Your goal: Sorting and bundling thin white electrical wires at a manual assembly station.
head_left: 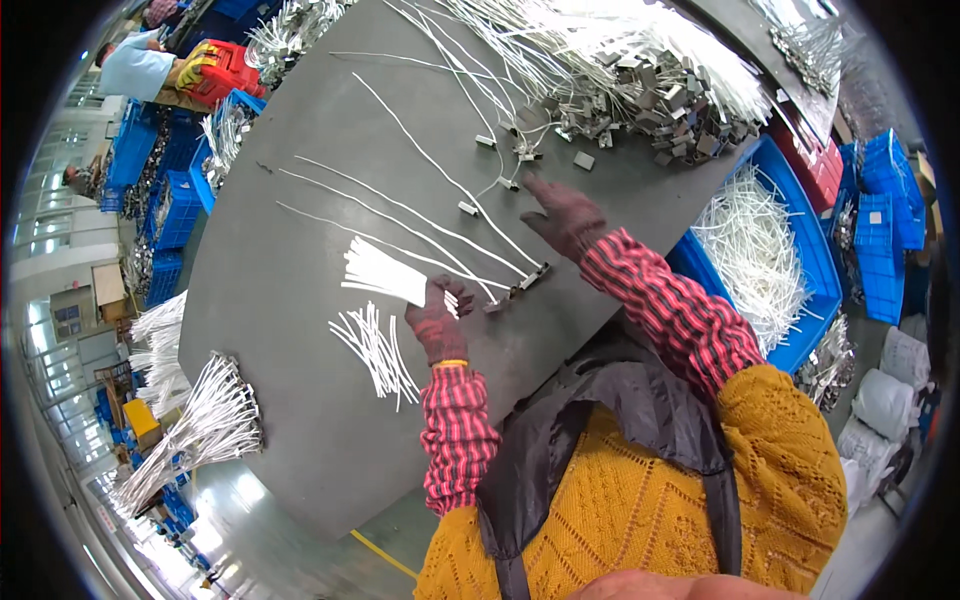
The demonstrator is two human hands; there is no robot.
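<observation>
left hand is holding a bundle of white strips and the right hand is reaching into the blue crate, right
Not quite. In the head view the left hand does hold the bundle of white strips, but the right hand reaches over the grey tabletop, not into the blue plastic crate.

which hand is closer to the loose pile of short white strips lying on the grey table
Left. The left hand, holding a white bundle, sits just right of the loose strips. The right hand is farther up and right, near the small metal pieces.

both hands gloved: left hand (437, 322) & right hand (566, 215) in dark maroon knit. red/black striped sleeve covers on forearms, mustard knit sweater, dark apron w/ straps over chest.
</observation>
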